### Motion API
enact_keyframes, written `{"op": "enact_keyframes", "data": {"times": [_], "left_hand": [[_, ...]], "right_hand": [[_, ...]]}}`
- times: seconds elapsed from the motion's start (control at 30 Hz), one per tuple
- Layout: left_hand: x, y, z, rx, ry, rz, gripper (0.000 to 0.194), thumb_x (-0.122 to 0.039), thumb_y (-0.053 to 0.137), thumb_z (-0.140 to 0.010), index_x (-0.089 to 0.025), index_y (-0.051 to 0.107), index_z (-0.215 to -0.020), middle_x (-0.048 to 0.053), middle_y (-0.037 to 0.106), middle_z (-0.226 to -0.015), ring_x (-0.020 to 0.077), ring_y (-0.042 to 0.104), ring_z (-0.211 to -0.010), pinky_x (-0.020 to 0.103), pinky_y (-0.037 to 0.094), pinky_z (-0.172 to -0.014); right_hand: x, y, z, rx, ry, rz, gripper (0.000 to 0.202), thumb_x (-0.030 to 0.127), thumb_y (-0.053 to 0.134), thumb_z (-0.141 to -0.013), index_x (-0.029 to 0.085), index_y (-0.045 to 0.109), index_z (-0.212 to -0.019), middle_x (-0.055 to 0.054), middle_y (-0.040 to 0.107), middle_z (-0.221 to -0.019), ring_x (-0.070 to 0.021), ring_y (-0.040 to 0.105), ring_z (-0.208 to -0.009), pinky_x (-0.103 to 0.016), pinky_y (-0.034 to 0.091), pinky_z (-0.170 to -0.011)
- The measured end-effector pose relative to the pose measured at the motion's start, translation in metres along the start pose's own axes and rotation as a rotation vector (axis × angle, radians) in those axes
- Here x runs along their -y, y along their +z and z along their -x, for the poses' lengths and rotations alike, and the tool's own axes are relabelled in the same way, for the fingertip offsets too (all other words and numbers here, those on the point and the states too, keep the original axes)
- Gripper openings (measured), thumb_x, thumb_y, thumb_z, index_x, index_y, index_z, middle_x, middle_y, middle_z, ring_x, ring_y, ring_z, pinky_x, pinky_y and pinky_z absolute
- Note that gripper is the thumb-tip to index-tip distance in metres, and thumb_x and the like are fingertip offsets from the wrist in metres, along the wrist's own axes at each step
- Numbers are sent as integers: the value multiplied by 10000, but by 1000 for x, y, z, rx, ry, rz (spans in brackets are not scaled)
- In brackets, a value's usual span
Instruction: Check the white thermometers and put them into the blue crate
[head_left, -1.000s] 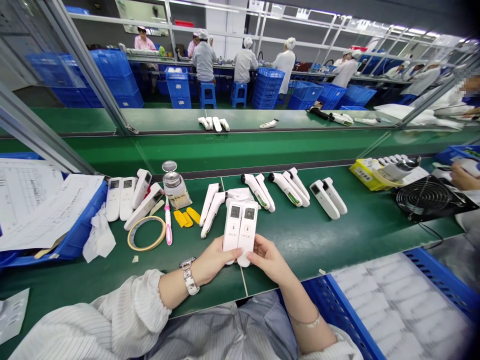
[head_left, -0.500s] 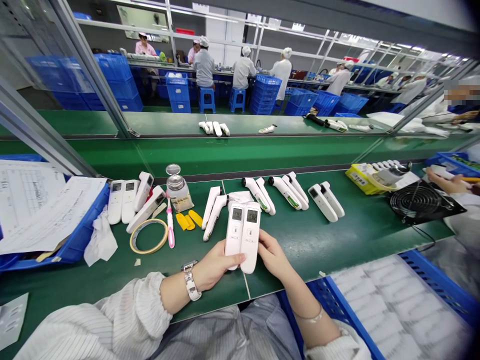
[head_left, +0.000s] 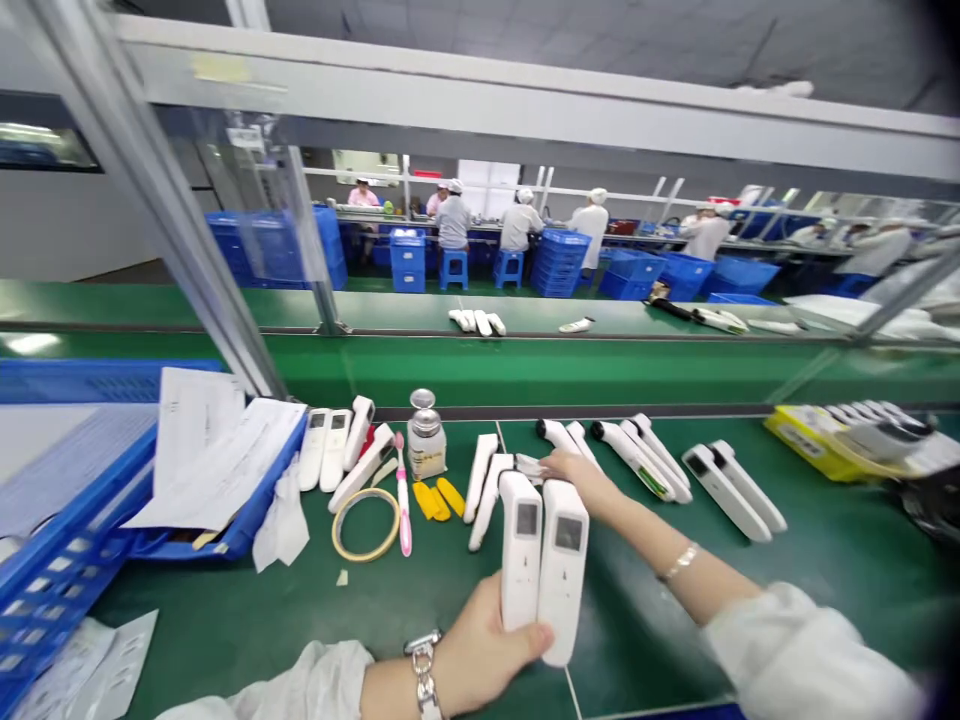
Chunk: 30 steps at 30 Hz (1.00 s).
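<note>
My left hand (head_left: 487, 640) grips two white handheld thermometers side by side, the left thermometer (head_left: 521, 560) and the right thermometer (head_left: 564, 575), upright with their small screens facing me. Beyond them my right hand (head_left: 585, 482) reaches over the bench, its fingers together at a crumpled white piece (head_left: 529, 466). The thermometers partly hide those fingers, so what they pinch is unclear. Just left of it lie two more white thermometers (head_left: 491, 500). Further right rest a group of thermometers (head_left: 645, 460) and a separate pair (head_left: 735, 490).
On the left are blue crates with papers (head_left: 217, 465), several thermometers (head_left: 334, 450), a tape roll (head_left: 337, 545), a pink-and-white toothbrush (head_left: 404, 505), yellow finger cots (head_left: 439, 500) and a dispenser bottle (head_left: 427, 445). A yellow tray (head_left: 802, 445) stands right. A metal post (head_left: 187, 220) rises left; co-workers sit beyond.
My right hand has left the thermometers and reached forward to the crumpled white piece. The left hand keeps both thermometers, now tipped more upright. My view has swung up and left.
</note>
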<state>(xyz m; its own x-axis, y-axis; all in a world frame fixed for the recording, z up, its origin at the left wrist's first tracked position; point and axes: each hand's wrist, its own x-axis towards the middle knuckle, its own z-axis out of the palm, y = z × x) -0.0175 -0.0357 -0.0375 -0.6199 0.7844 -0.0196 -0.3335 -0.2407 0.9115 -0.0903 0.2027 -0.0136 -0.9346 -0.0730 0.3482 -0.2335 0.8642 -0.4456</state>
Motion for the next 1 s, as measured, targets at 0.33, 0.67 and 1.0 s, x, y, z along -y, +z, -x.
{"op": "enact_keyframes", "data": {"times": [0.33, 0.67, 1.0], "left_hand": [[14, -5, -2, -14, -155, 132, 582, -463, 773, -499, -140, 643, -966, 73, 632, -809, 121, 497, -617, 240, 378, -554], [0, -3, 0, -48, -186, 203, 475, -321, 768, -549, -140, 633, -966, 57, 638, -872, 148, 537, -762, 280, 416, -740], [-2, -4, -2, -69, -240, 193, 439, -316, 751, -593, -96, 603, -941, 46, 614, -805, 90, 477, -651, 201, 343, -577]], "right_hand": [[125, -36, -107, 14, -216, 285, 126, 232, 513, -748, 196, 588, -842, -19, 618, -814, -171, 558, -685, -249, 348, -561], [152, 19, -119, 254, -472, 509, 210, 115, 437, -835, 159, 633, -897, -81, 570, -841, -195, 543, -792, -253, 343, -548], [150, -8, -102, 163, -408, 384, 223, 137, 419, -858, 153, 623, -947, -83, 567, -932, -206, 537, -873, -273, 409, -643]]}}
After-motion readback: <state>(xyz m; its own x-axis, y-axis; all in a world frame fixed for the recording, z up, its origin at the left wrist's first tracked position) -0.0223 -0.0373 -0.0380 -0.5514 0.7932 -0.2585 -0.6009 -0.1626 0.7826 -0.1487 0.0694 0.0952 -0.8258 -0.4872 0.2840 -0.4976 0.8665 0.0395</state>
